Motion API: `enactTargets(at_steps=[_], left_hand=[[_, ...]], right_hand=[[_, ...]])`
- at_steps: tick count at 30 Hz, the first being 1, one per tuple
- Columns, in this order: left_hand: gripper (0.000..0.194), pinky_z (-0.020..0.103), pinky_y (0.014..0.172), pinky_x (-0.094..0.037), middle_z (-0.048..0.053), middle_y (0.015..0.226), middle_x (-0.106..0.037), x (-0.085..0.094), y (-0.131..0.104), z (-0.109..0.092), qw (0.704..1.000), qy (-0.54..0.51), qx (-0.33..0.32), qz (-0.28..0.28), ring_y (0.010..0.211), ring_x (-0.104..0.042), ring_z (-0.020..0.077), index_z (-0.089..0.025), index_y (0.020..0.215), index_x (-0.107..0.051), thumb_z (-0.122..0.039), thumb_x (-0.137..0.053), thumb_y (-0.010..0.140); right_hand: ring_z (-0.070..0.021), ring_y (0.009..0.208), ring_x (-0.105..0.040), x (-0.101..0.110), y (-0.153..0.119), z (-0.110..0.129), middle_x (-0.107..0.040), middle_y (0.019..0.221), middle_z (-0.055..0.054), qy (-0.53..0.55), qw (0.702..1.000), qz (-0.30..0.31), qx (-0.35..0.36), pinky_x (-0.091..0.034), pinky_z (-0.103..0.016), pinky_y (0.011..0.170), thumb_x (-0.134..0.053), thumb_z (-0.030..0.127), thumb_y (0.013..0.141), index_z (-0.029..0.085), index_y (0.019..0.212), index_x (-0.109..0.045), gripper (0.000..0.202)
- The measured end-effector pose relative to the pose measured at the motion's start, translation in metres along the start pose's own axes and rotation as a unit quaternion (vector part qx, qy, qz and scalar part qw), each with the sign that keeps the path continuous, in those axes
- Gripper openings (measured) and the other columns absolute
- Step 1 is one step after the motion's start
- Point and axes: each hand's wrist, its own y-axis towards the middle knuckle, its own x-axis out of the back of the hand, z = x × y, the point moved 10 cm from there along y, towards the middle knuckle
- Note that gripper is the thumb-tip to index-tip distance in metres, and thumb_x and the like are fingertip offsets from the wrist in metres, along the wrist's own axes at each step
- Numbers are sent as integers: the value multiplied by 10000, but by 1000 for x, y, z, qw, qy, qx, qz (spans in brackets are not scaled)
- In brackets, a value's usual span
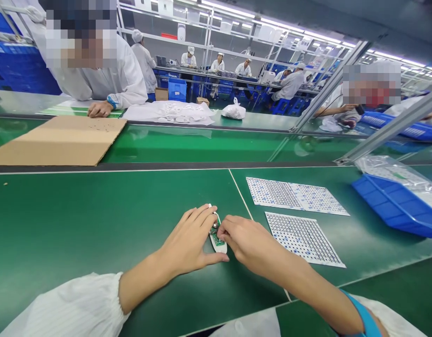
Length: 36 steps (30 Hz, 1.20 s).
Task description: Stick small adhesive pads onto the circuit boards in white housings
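Note:
On the green mat lies a small white plastic shell [221, 249] with a rounded end. A green circuit board [219, 239] with small parts on it sits in the shell. My left hand [188, 238] steadies the shell, fingers along its far end and thumb by its near end. From the right, my right hand [242, 236] reaches over the board with thumb and forefinger pinched together at its edge. Whatever is between those fingertips is hidden. A blue band [361, 313] circles my right wrist.
Printed sheets with dot patterns [296, 195] [303, 238] lie to the right. Beyond them is a blue plastic bin [398, 206] beside a clear bag [401, 171]. Across a green belt [202, 145] with cardboard [58, 138], a co-worker [97, 82] leans on the opposite bench.

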Motion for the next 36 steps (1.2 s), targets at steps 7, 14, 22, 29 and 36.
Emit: enactTargets(at_steps=[7,14,22,29,36], left_hand=[[648,523,1099,-394,169,1424,-516,2,1,0,1000,-9,6,-7,1389,-400,336,-191,1159,-492,-621,-752,750],[621,526,1087,-411,172,1418,-518,5,0,-1,1000,-5,7,-24,1374,-421,340,-199,1163,-494,-563,-775,745],[668,504,1095,-411,168,1403,-527,4,0,0,1000,4,8,-25,1361,-431,337,-185,1185,-489,-600,-765,741],[553,509,1064,-429,174,1374,-532,4,-2,-2,999,13,33,-33,1342,-436,355,-177,1179,-490,-418,-757,759],[511,484,1066,-427,146,1358,-540,6,-1,-3,999,7,37,-32,1335,-434,338,-197,1154,-489,-306,-731,717]], right_hand=[[-205,689,-615,9,6,-4,-670,814,-44,-26,996,-12,-81,-261,-282,536,-617,129,912,160,855,-619,65],[-160,626,-595,14,6,-7,-657,720,7,-8,996,-22,-83,-283,-250,526,-616,144,915,192,861,-631,73],[-145,599,-597,11,-2,-9,-669,722,1,-13,994,-27,-101,-270,-245,498,-535,126,910,203,807,-647,171],[-196,630,-632,5,-3,2,-666,718,-28,-89,989,-17,-120,-186,-290,492,-529,87,873,183,762,-604,165],[-216,687,-669,1,-1,9,-648,719,-57,-141,983,-2,-116,-158,-309,492,-509,120,921,165,776,-591,173]])
